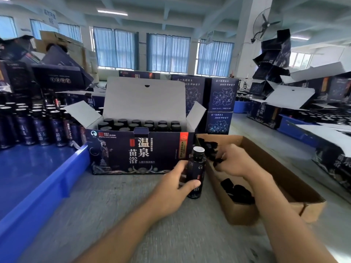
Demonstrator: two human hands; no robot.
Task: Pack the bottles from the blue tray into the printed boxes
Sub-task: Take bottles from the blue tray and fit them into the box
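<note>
A dark printed box (pixel 136 151) stands open in front of me, its lid up, holding several black-capped bottles (pixel 140 124). My left hand (pixel 173 184) grips a dark bottle (pixel 196 170) with a white sealed top, upright on the table just right of the box. My right hand (pixel 230 161) reaches into a brown cardboard box (pixel 296 179) and pinches black caps (pixel 216 162). The blue tray (pixel 38 188) lies at the left, with several uncapped bottles (pixel 39 126) standing at its far end.
More loose black caps (pixel 237 191) lie in the cardboard box. Closed printed boxes (pixel 222 103) are stacked behind the open one. More open boxes and blue trays (pixel 296 128) fill the right side. Grey tabletop (pixel 133 215) stretches before me.
</note>
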